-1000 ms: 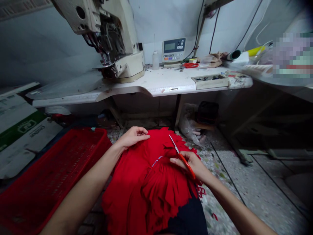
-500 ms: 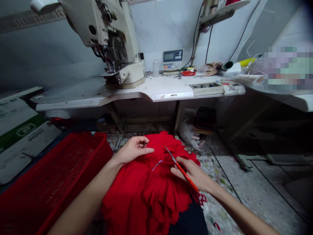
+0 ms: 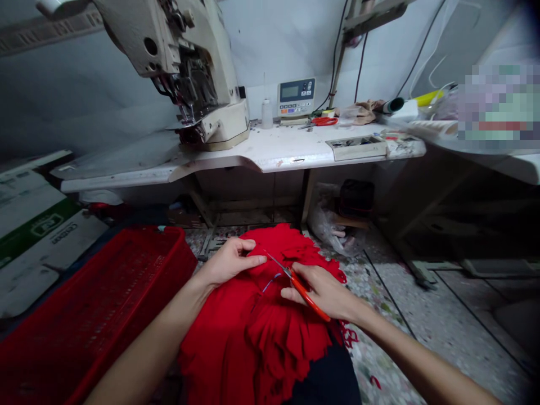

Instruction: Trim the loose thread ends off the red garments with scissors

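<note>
A heap of red fabric (image 3: 228, 326) with layered, scalloped edges lies over my dark-clothed lap. My left hand (image 3: 230, 261) is at the heap's upper left, fingers curled in on the red fabric and thumb stretched toward the scissors. Orange-handled scissors (image 3: 304, 293) are gripped in my right hand (image 3: 323, 289). Their slim metal blades point up and left across the cloth, with the tip close to my left thumb. Just below the blades, a short pale purple strip (image 3: 272, 282) shows on the fabric.
Left of my lap stands a red plastic crate (image 3: 139, 292), beside a white-and-green carton (image 3: 46, 236). Ahead, a white table (image 3: 278, 160) carries a sewing machine (image 3: 219, 124), a control panel (image 3: 296, 97) and another pair of red-handled scissors (image 3: 324, 121). Red scraps (image 3: 375, 382) lie on the floor.
My right hand has moved left and slightly up with the scissors, bringing their tip near my left thumb. My left hand's fingers have drawn in a little at nearly the same spot.
</note>
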Demonstrator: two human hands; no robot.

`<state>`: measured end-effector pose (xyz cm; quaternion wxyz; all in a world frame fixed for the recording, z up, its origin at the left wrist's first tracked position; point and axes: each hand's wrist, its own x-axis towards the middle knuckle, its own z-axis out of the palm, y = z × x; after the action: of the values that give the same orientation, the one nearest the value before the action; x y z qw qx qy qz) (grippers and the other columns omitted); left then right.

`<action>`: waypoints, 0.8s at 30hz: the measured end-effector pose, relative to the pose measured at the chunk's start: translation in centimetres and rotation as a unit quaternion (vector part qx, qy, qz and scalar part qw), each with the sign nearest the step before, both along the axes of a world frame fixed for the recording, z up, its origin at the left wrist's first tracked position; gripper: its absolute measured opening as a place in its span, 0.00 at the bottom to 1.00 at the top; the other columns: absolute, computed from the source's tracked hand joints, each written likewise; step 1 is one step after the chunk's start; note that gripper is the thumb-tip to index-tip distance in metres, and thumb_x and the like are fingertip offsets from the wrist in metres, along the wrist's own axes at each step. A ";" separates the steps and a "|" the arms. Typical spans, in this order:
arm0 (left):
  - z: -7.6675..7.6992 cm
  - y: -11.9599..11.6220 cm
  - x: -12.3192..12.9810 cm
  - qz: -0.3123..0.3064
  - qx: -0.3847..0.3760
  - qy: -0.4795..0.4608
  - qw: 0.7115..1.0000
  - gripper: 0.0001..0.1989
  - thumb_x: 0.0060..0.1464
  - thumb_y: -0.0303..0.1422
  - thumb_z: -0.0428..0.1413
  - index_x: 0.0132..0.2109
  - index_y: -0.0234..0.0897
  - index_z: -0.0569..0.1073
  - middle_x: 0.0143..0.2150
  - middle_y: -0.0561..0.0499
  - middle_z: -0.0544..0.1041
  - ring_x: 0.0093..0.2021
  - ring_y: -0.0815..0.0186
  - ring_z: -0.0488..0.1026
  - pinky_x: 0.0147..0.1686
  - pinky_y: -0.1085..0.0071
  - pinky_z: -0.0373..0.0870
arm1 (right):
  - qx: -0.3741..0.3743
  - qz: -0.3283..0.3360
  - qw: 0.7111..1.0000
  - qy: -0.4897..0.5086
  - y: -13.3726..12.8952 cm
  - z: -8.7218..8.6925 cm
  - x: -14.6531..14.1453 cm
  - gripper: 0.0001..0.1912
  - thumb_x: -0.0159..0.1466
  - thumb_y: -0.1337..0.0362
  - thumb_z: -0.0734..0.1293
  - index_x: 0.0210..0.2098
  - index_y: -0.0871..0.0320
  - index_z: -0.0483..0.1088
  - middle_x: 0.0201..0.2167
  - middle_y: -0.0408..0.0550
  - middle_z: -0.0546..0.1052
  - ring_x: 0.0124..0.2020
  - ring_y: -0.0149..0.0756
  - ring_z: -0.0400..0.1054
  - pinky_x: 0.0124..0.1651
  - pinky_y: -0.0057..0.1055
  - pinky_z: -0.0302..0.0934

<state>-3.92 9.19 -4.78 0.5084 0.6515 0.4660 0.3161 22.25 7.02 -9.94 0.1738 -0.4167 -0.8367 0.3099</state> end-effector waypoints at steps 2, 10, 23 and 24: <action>-0.1 0.0 0.0 -0.015 0.002 0.009 1.000 0.17 0.52 0.44 0.66 0.32 0.31 0.81 0.29 0.51 0.74 0.33 0.64 0.69 0.37 0.69 0.67 | 0.001 0.004 1.000 -0.002 0.2 0.1 -0.1 0.26 0.66 0.38 0.65 0.31 0.55 0.62 0.25 0.41 0.69 0.25 0.33 0.59 0.30 0.30 0.45; -0.5 -0.1 0.0 -0.021 -0.024 -0.011 0.999 0.16 0.53 0.43 0.66 0.34 0.31 0.82 0.33 0.48 0.79 0.36 0.62 0.73 0.40 0.68 0.70 | -0.011 -0.018 0.999 0.041 1.0 -1.4 -0.1 0.28 0.64 0.42 0.69 0.25 0.56 0.58 0.20 0.37 0.60 0.22 0.29 0.51 0.27 0.29 0.42; -0.9 -0.5 -0.1 -0.059 -0.045 -0.052 0.996 0.14 0.56 0.37 0.65 0.44 0.31 0.83 0.41 0.46 0.83 0.43 0.60 0.76 0.48 0.68 0.70 | 0.034 0.008 0.999 -0.015 1.1 -0.3 -0.3 0.23 0.65 0.44 0.68 0.31 0.54 0.60 0.24 0.39 0.67 0.23 0.31 0.58 0.28 0.29 0.45; -0.9 -0.4 0.0 -0.066 -0.037 -0.048 0.996 0.13 0.56 0.36 0.64 0.44 0.32 0.83 0.41 0.47 0.83 0.43 0.60 0.76 0.49 0.69 0.69 | 0.034 0.015 0.999 -0.019 1.3 -0.1 -0.5 0.23 0.65 0.44 0.68 0.30 0.54 0.60 0.24 0.39 0.67 0.23 0.31 0.58 0.28 0.29 0.45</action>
<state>-3.94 8.74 -5.71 0.5738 0.6454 0.4084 0.2957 21.71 8.29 -10.03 0.1670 -0.4039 -0.8560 0.2759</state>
